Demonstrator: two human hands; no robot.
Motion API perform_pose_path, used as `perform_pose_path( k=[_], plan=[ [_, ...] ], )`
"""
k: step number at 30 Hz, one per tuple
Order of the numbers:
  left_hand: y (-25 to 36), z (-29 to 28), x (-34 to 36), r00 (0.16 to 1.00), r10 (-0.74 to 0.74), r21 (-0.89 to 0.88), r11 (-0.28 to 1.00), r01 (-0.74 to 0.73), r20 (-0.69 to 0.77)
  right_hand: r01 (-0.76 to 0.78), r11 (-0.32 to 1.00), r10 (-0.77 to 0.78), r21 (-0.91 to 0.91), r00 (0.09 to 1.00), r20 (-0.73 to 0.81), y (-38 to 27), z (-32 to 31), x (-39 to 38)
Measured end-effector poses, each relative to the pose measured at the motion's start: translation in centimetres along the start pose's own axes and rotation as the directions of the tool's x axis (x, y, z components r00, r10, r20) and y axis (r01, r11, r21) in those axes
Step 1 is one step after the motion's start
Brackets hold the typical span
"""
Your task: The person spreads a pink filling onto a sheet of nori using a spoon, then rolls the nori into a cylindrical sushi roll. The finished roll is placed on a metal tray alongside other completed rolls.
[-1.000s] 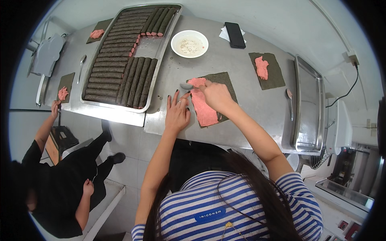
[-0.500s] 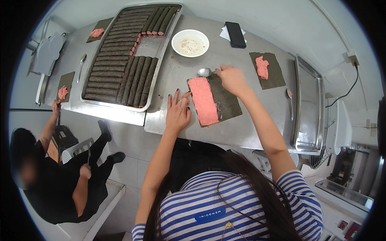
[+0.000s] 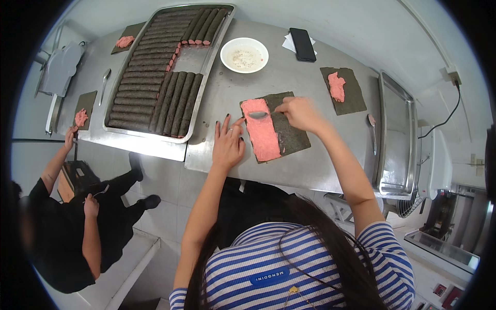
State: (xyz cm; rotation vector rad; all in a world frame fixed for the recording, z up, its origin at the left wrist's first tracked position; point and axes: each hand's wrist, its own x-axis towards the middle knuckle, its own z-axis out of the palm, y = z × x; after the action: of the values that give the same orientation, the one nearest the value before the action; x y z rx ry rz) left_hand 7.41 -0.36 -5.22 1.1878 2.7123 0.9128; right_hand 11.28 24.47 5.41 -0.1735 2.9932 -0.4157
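Note:
A dark seaweed sheet lies on the steel table, its left half covered by a flat strip of pink paste. My right hand grips a metal spoon, whose bowl rests on the upper part of the strip. My left hand lies with fingers spread just left of the sheet, a fingertip touching its edge. A white bowl of cloudy water stands above the sheet.
Left, a big tray holds several seaweed rolls; a co-worker in black sits by more sheets with paste. Right are another pasted sheet, a spoon and a tray. A black phone lies on paper at the back.
My right hand moved the spoon up and right off the paste, then back down onto it. The strip became smooth and even at the top. My left hand stayed in place.

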Motion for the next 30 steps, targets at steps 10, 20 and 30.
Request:
perform_pose_path(
  k=[10, 20, 30],
  plan=[
    [0.3, 0.0, 0.3, 1.000, 0.009, -0.018, 1.000, -0.009, 0.002, 0.014, 0.996, -0.018, -0.084, 0.999, -0.050, 1.7, 0.2, 3.2],
    [-0.1, 0.2, 0.3, 1.000, 0.020, 0.023, 1.000, -0.019, -0.014, 0.156, 0.978, -0.168, -0.141, 0.983, -0.072, 2.7, -0.3, 3.4],
    [0.0, 0.0, 0.1, 1.000, 0.015, 0.014, 1.000, -0.015, -0.013, 0.011, 0.990, -0.025, -0.137, 0.995, -0.100, 0.9, 1.3, 0.9]
  ],
)
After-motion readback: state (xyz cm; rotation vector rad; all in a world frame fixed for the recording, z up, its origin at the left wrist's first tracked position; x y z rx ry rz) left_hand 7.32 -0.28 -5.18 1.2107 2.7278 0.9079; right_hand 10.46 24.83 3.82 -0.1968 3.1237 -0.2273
